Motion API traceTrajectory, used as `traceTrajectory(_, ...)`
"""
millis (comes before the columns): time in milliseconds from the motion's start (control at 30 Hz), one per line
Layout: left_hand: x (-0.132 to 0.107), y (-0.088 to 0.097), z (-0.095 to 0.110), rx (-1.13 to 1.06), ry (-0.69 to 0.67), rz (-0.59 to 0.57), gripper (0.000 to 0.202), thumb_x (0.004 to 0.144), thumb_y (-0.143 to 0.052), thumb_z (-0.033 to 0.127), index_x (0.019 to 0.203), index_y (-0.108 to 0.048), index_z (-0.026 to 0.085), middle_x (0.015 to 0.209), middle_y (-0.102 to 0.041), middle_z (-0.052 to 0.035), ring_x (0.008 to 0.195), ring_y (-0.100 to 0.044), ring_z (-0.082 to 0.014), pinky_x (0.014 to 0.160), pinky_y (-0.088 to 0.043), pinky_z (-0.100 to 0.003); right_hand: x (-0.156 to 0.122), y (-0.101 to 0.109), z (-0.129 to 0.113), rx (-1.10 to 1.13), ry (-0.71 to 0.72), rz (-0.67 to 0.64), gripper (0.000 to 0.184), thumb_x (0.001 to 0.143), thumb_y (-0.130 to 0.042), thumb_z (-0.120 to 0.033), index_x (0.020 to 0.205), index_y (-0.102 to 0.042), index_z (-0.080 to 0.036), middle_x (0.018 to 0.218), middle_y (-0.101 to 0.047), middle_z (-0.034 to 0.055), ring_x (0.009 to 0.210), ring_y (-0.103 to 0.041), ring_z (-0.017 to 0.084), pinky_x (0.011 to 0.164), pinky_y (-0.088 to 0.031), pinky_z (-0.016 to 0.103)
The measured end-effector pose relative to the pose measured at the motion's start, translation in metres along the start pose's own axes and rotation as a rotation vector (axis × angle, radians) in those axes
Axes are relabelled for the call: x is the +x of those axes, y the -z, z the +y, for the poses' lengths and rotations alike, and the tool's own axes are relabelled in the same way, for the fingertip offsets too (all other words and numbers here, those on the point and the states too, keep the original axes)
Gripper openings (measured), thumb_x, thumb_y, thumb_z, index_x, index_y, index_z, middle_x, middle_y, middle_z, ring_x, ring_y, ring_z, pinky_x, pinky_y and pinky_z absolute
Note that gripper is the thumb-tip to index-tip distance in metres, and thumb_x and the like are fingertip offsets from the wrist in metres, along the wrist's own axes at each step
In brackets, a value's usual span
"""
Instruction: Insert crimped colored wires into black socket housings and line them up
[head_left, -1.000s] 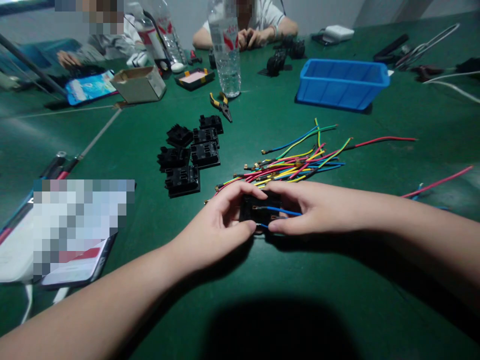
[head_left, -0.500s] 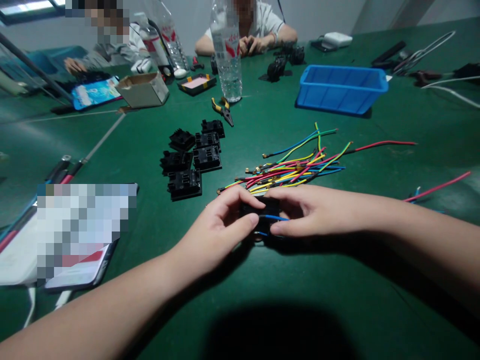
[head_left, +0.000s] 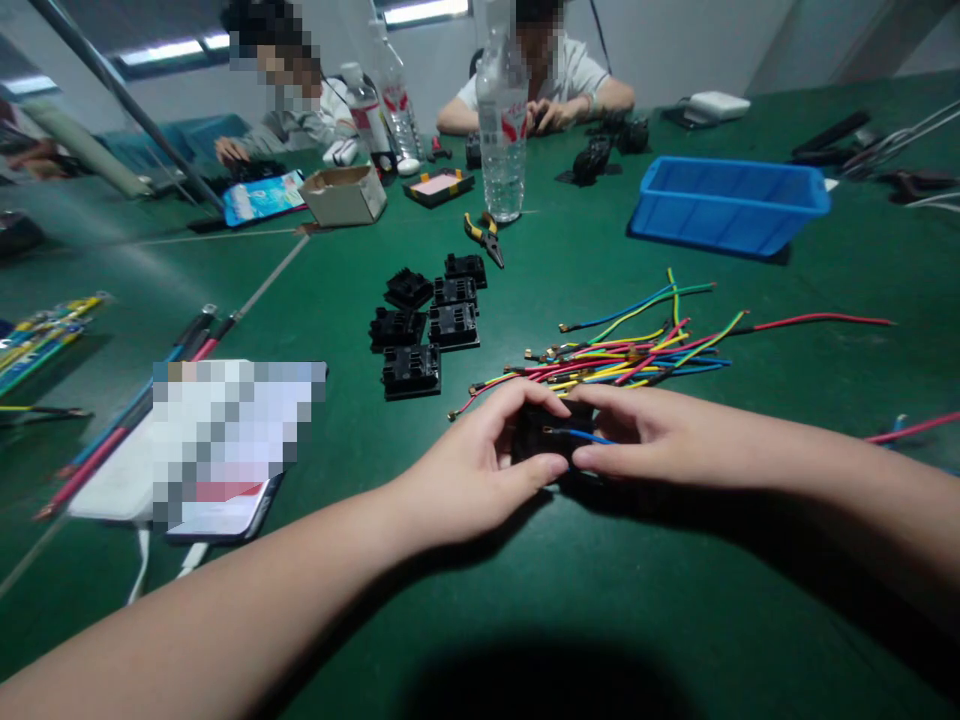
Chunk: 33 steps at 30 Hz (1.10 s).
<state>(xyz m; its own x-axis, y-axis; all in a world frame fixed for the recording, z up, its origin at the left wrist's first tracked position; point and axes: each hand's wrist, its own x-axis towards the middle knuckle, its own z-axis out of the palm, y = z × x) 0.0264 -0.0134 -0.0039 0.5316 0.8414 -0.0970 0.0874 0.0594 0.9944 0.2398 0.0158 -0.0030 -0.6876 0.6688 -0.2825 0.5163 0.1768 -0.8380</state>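
Observation:
My left hand (head_left: 499, 455) is closed around a small black plastic housing (head_left: 534, 420), thumb at the near side and fingers over the far side. A blue wire (head_left: 589, 436) with a small metal terminal at its tip lies across the housing. It runs back into my right hand (head_left: 652, 432), whose thumb and fingers close on it beside the housing; part of the housing is hidden there. Just beyond both hands lies a loose bundle of coloured wires (head_left: 622, 362). Several similar black housings (head_left: 412, 370) sit farther to the left.
Pliers (head_left: 486, 240), a water bottle (head_left: 504, 150), a cardboard box (head_left: 345, 196) and a blue bin (head_left: 731, 205) stand farther back. A phone (head_left: 247, 450) with cables lies left, near thick wires (head_left: 112, 455). Two people sit across the green table (head_left: 480, 610).
The view has shifted, so the table things appear farther right. The blue wire's terminal end now shows above the housing, clear of my left thumb, which has moved down to the near edge.

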Motion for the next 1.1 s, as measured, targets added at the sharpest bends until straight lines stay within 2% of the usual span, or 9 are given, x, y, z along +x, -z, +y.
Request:
traceTrajectory(133, 0.0, 0.0, 0.0, -0.01, -0.023, 0.0, 0.025, 0.081, -0.061, 0.014, 0.102, -0.05, 0.019, 0.091, -0.053, 0.0007, 0.072, -0.048, -0.01, 0.068, -0.04, -0.023, 0.0, -0.001, -0.001, 0.07, -0.127, -0.046, 0.059, 0.087, -0.056, -0.056, 0.132, -0.046, -0.02, 0.072, -0.057, -0.001, 0.055, -0.05, 0.011, 0.044, -0.038, 0.021)
traceTrajectory(300, 0.0, 0.002, -0.002, 0.07, -0.04, 0.026, 0.02, 0.084, -0.062, 0.027, 0.1, -0.053, 0.019, 0.088, -0.053, 0.0005, 0.072, -0.049, -0.0117, 0.067, -0.041, -0.025, -0.001, -0.002, -0.004, 0.069, -0.11, -0.042, 0.054, 0.089, -0.053, -0.056, 0.129, -0.048, -0.021, 0.069, -0.054, -0.0028, 0.055, -0.05, 0.01, 0.046, -0.038, 0.021)
traceTrajectory(433, 0.002, 0.002, -0.005, 0.053, -0.041, 0.097, 0.014, 0.088, -0.057, 0.031, 0.095, -0.056, 0.019, 0.093, -0.058, -0.0018, 0.086, -0.055, -0.0149, 0.08, -0.046, -0.029, -0.001, -0.002, -0.005, 0.016, -0.089, -0.036, 0.057, 0.085, -0.059, -0.056, 0.128, -0.048, -0.021, 0.074, -0.056, -0.002, 0.057, -0.05, 0.01, 0.047, -0.038, 0.022)
traceTrajectory(567, 0.002, 0.002, -0.005, -0.067, 0.004, 0.154, 0.018, 0.087, -0.059, 0.035, 0.095, -0.056, 0.019, 0.091, -0.057, -0.0011, 0.08, -0.056, -0.0144, 0.067, -0.05, -0.026, 0.0, 0.0, -0.003, -0.014, -0.068, -0.021, 0.062, 0.077, -0.07, -0.048, 0.128, -0.048, -0.021, 0.098, -0.064, 0.0043, 0.078, -0.061, 0.017, 0.065, -0.05, 0.028)
traceTrajectory(667, 0.004, 0.006, -0.003, -0.044, -0.044, 0.302, 0.019, 0.087, -0.058, 0.037, 0.092, -0.056, 0.018, 0.087, -0.056, 0.0005, 0.077, -0.053, -0.0127, 0.064, -0.047, -0.022, 0.0, 0.001, -0.004, -0.053, -0.011, -0.005, 0.06, 0.072, -0.076, -0.04, 0.123, -0.052, -0.02, 0.11, -0.063, 0.0059, 0.093, -0.062, 0.02, 0.08, -0.052, 0.031)
traceTrajectory(733, 0.006, 0.01, -0.001, 0.01, -0.087, 0.416, 0.019, 0.088, -0.057, 0.036, 0.087, -0.057, 0.017, 0.082, -0.056, 0.0015, 0.076, -0.051, -0.0112, 0.067, -0.044, -0.02, -0.002, 0.0, -0.007, -0.041, -0.019, -0.028, 0.053, 0.074, -0.073, -0.033, 0.121, -0.053, -0.021, 0.104, -0.065, 0.0038, 0.083, -0.063, 0.017, 0.072, -0.053, 0.028)
traceTrajectory(800, 0.007, 0.014, -0.001, -0.003, -0.078, 0.478, 0.02, 0.089, -0.055, 0.038, 0.086, -0.057, 0.018, 0.078, -0.055, 0.0025, 0.073, -0.05, -0.011, 0.065, -0.041, -0.021, -0.003, -0.001, -0.012, 0.012, -0.101, -0.084, 0.036, 0.085, -0.059, -0.033, 0.117, -0.052, -0.02, 0.088, -0.064, 0.0004, 0.06, -0.058, 0.012, 0.053, -0.049, 0.024)
traceTrajectory(933, 0.007, 0.017, -0.001, -0.003, -0.1, 0.556, 0.023, 0.091, -0.053, 0.04, 0.087, -0.057, 0.018, 0.081, -0.057, 0.0016, 0.076, -0.052, -0.0129, 0.066, -0.041, -0.022, -0.007, 0.0, -0.023, -0.272, -0.001, 0.072, 0.014, 0.089, -0.052, -0.028, 0.095, -0.06, -0.018, 0.085, -0.065, 0.0021, 0.072, -0.058, 0.015, 0.066, -0.046, 0.027)
traceTrajectory(1100, 0.003, 0.016, -0.002, -0.063, -0.088, 0.632, 0.027, 0.093, -0.047, 0.047, 0.095, -0.053, 0.021, 0.088, -0.057, -0.0002, 0.075, -0.053, -0.014, 0.06, -0.045, -0.023, -0.013, 0.015, -0.026, -0.591, 0.033, 0.272, 0.024, 0.094, -0.047, -0.039, 0.088, -0.059, -0.02, 0.08, -0.064, 0.0031, 0.07, -0.058, 0.016, 0.064, -0.041, 0.027)
